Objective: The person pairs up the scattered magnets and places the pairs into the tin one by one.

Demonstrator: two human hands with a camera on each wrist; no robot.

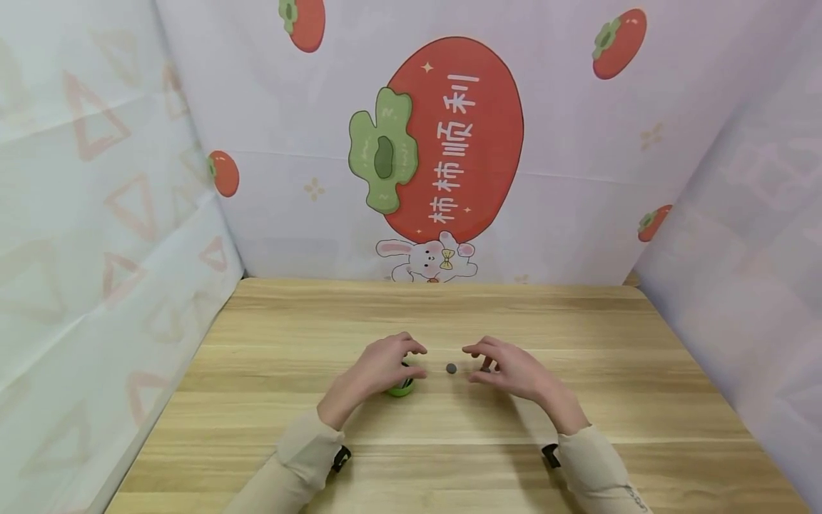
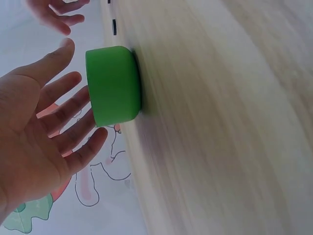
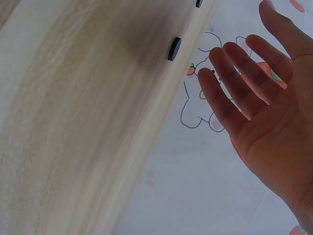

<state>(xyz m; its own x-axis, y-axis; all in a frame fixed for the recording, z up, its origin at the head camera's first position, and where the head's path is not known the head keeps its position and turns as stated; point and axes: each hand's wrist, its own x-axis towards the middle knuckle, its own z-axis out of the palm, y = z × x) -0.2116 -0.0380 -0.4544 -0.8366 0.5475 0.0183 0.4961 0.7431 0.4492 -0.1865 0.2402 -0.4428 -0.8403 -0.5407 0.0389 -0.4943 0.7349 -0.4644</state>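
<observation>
A small green round container [image 1: 401, 391] stands on the table, with dark contents partly hidden by my left hand [image 1: 382, 368]. That hand hovers over its far side, fingers apart and relaxed; in the left wrist view, its fingertips are right beside the rim of the green container [image 2: 115, 87]. To the right lies a small dark disc [image 1: 452, 368], between the hands. A second dark disc [image 1: 486, 370] shows partly behind the fingers of my right hand [image 1: 514, 369]. In the right wrist view the right hand [image 3: 274, 103] has loosely extended fingers and holds nothing, near a black disc [image 3: 174, 49].
The wooden table [image 1: 308, 314] meets an upright white cloth [image 1: 289, 214] printed with persimmons and a rabbit at its far edge. More pale cloth hangs along the left side [image 1: 83, 250] and the right side [image 1: 758, 235].
</observation>
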